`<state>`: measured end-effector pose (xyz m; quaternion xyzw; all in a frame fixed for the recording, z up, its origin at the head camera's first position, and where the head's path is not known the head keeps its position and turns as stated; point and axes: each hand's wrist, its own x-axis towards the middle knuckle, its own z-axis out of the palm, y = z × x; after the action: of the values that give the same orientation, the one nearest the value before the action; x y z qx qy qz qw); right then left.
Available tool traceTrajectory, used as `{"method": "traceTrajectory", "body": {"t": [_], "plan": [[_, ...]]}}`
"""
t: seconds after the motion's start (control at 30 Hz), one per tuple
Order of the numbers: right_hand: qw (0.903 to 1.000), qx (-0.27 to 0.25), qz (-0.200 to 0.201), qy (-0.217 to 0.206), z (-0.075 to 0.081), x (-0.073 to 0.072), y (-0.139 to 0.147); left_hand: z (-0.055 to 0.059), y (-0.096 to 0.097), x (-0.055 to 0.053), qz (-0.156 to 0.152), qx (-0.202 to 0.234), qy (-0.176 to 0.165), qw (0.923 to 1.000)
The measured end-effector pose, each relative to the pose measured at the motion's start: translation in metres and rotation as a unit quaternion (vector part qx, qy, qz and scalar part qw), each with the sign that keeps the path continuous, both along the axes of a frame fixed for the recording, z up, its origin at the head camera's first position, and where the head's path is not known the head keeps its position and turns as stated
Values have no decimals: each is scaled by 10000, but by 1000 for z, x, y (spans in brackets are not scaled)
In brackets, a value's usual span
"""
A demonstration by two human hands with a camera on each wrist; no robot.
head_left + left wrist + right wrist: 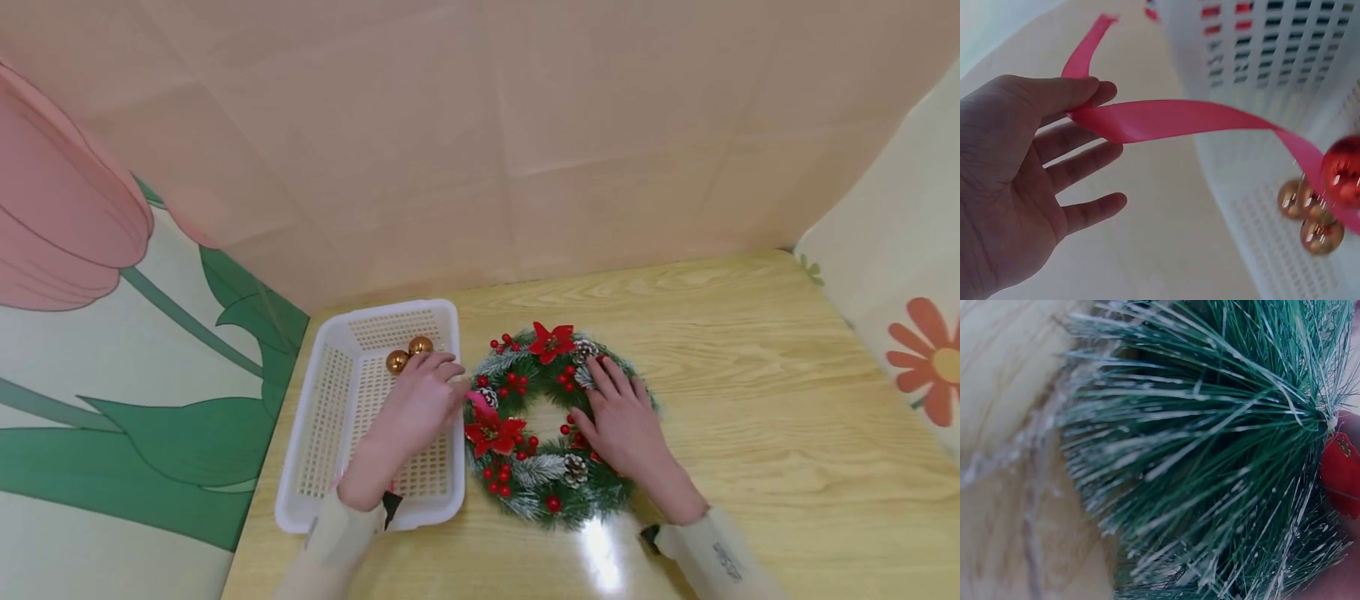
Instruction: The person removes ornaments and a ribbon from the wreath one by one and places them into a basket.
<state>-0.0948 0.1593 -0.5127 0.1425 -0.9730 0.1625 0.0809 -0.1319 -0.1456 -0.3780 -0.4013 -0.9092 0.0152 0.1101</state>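
Observation:
My left hand (423, 396) is over the right side of the white basket, close to the wreath. It pinches a pink ribbon (1166, 119) between thumb and forefinger, with the other fingers spread. One end of the ribbon sticks up past the thumb, and the rest trails over the basket, by a shiny red ball (1342, 170). A green wreath (536, 475) with red flowers, berries and pine cones lies on the table. On its right side rests my right hand (626, 425), fingers spread. In the right wrist view, frosted needles (1210, 437) hide most of that hand.
The white plastic basket (300, 454) with perforated walls stands left of the wreath. Several copper-gold balls (397, 361) lie in it. The wooden table (765, 400) reaches back to a pinkish covering (480, 150) and sideways to walls with painted flowers.

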Motion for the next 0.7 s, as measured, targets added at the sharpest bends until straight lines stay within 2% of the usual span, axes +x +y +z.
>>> {"method": "traceTrajectory", "body": {"t": [0.1,0.2,0.33,0.4,0.47,0.57,0.63,0.7], "plan": [[10000,-48,20,-3,-1,0,0,12,-14,2,262,189,58,9995],[10000,-74,17,-37,-2,1,1,19,-35,-2,548,326,441,9970],[9999,-86,3,-95,-2,1,1,19,-69,-9,1194,446,1160,9850],[9999,-93,1,-108,-2,1,1,17,-85,-12,1608,404,1216,9786],[9999,-89,-10,-122,-1,0,0,14,-96,-13,1999,161,868,9758],[9998,-68,-24,-163,-1,1,0,7,-103,-13,2359,-235,-365,9708],[9998,-59,-23,-194,0,1,0,4,-102,-12,2478,-388,-1218,9604],[9998,-60,-17,-192,0,0,0,3,-97,-11,2525,-376,-1834,9493]]}}
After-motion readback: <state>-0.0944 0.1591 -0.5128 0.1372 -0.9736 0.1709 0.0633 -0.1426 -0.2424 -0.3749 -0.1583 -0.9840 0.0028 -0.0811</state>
